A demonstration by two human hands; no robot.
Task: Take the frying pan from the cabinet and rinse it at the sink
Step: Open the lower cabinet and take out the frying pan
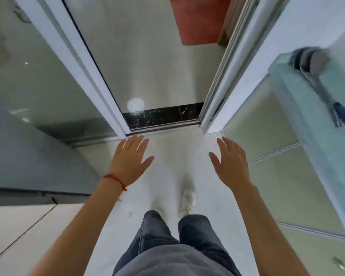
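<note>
**Here: both hands empty at a doorway, no pan in view**

Observation, head view. The person stands on a pale floor (167, 156) facing a doorway, looking down past both outstretched forearms.

Left hand (130, 158): palm down, fingers straight and spread, thumb out to the side. It holds nothing and touches nothing. A red bracelet (115, 180) sits at the wrist.

Right hand (230, 163): likewise flat, fingers extended and slightly apart, thumb out. Empty, touching nothing.

The two hands are level with each other and well apart, both just short of the black threshold (163, 116) of the doorway.

Task item: the frying pan does not show in this view, nor do the cabinet or the sink, so its position cannot be told.

Containers: none visible, hence no contents to record.

Surroundings: white door frame (100, 76) on the left with a glass panel (28, 86) beside it. On the right, a glass door (307, 116) with a metal handle (319, 80), blurred. Beyond the threshold, grey floor with a round bright reflection (135, 105), and a red mat (199, 18) at the far end.

Lower frame: dark jeans (187, 236), a grey shirt hem (167, 263) and one white shoe (187, 202), blurred.
</note>
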